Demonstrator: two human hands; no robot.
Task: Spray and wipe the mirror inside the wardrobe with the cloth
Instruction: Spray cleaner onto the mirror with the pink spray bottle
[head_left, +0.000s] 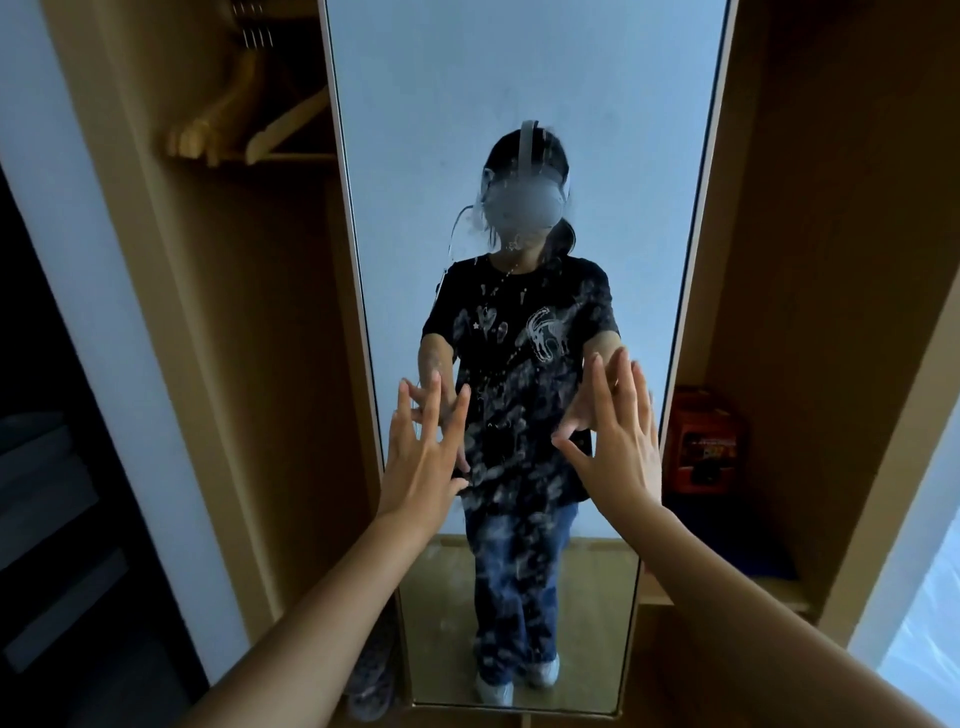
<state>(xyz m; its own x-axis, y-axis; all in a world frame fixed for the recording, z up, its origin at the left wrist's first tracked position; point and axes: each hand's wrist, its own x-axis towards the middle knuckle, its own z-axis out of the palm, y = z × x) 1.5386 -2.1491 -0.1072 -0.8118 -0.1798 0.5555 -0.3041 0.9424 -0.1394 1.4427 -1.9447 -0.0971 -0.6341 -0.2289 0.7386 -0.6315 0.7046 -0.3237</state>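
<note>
A tall narrow mirror (524, 78) stands upright inside the wooden wardrobe, straight ahead. Its middle and lower glass is covered with whitish smears and streaks. My left hand (423, 457) is raised in front of the mirror's left side, fingers spread and straight, holding nothing. My right hand (618, 441) is raised before the mirror's right side, fingers also spread, empty. Both fingertips are at or very near the glass; contact cannot be told. The mirror reflects a person with both arms held forward. No cloth or spray bottle is in view.
Wooden hangers (270, 124) hang in the left compartment of the wardrobe (810, 260). A red box (706, 441) sits on a shelf to the right of the mirror. A white wall panel (104, 338) and dark shelves lie at far left.
</note>
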